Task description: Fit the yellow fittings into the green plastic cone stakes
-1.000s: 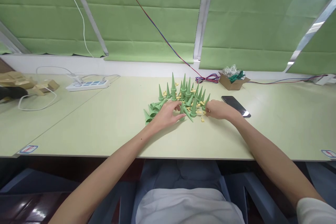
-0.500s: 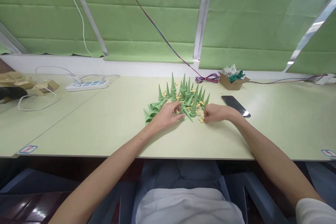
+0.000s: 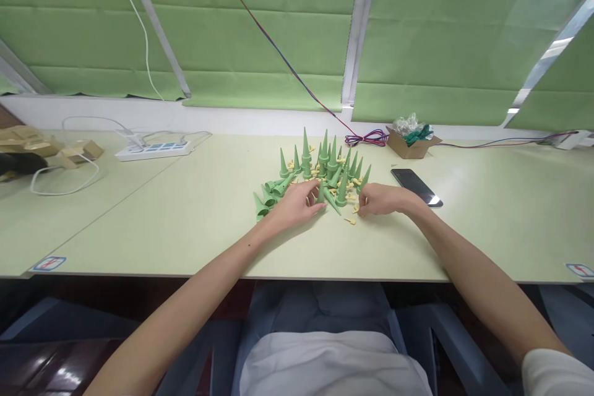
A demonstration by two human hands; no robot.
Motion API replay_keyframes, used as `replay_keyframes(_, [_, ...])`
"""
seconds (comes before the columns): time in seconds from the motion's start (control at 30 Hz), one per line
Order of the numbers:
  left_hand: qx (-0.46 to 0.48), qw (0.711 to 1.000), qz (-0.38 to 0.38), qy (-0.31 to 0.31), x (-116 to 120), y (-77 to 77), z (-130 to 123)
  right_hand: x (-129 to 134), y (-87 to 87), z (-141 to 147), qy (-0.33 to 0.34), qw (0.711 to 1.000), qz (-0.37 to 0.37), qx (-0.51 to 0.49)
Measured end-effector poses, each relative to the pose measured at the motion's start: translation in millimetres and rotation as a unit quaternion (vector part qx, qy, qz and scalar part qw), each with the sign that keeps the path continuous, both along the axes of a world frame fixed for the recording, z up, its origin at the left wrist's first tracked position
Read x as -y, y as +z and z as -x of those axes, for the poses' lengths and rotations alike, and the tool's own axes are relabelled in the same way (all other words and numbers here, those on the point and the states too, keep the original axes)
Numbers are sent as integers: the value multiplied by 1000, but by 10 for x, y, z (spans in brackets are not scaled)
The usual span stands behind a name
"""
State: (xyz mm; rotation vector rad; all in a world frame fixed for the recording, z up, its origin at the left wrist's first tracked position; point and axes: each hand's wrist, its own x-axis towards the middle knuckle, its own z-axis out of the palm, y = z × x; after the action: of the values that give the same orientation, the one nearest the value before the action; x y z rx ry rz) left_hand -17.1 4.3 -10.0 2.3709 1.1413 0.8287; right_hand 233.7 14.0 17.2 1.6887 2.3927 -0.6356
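Several green cones (image 3: pixel 305 154) stand upright in a cluster at the middle of the table, with small yellow pieces scattered among them. More green cones (image 3: pixel 269 197) lie on their sides at the cluster's left. My left hand (image 3: pixel 304 201) has its fingers curled round an upright green cone (image 3: pixel 321 192) at the near side. My right hand (image 3: pixel 374 199) is closed at the cluster's right edge, its fingertips pinched down by small yellow pieces; what they hold is too small to name. A loose yellow piece (image 3: pixel 350 221) lies just left of and nearer than those fingertips.
A black phone (image 3: pixel 416 187) lies right of my right hand. Behind it are a small cardboard box (image 3: pixel 408 147) with plastic wrap and a coiled red-blue cable (image 3: pixel 366 138). A white power strip (image 3: pixel 155 150) and cardboard pieces (image 3: pixel 78 153) are on the left.
A yellow piece near my right fingertips now lies apart, a little nearer and to the left. My right hand has shifted very slightly left; my left hand stays at the same cone.
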Motion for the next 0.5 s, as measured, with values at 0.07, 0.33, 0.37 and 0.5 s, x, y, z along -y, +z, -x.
replay_keyframes(0.07, [26,999,-27,14,9,0,1,4,5,-13,-1,1000,19,-3])
replay_keyframes(0.33, [-51,966,-227,-115,205,-110,-107,23,29,-35,48,994,84,-43])
replay_keyframes(0.37, [-89,962,-214,-143,227,-141,-140,28,32,-23,50,993,92,-48])
replay_keyframes(0.5, [-152,955,-166,-195,259,-240,-239,67,52,43,63,989,117,-57])
